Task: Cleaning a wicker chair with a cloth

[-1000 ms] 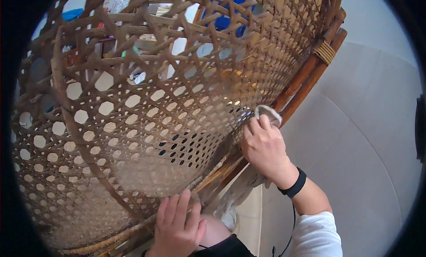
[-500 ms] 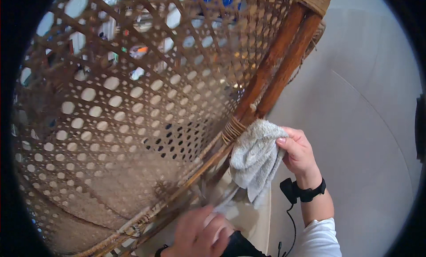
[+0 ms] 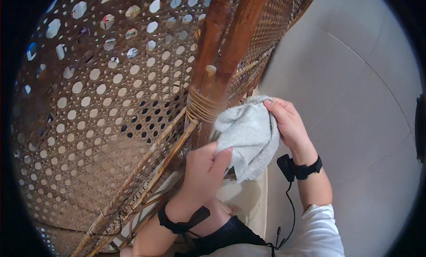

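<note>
A pale grey terry cloth point(image 3: 249, 135) hangs bunched between my hands, in front of a rattan frame post point(image 3: 212, 82). My right hand point(image 3: 287, 117) pinches its upper right edge between thumb and fingers. At the cloth's lower left edge, my left hand point(image 3: 204, 170) is closed on it, thumb toward the fabric; some of its fingertips are hidden. The brown post is made of thick poles, with a cane binding point(image 3: 203, 107) wrapped round it just left of the cloth. Open-weave cane panel point(image 3: 88, 119) fills the left side.
Thin rattan rails point(image 3: 146, 172) slant down to the lower left from the binding. Grey floor tiles point(image 3: 355, 110) lie on the right. Black straps circle both wrists, and a thin black cable point(image 3: 293, 212) dangles from the right one.
My left hand has risen from the lower edge to the cloth and taken hold of it. The cloth is spread wider. The rattan post now appears farther left in view.
</note>
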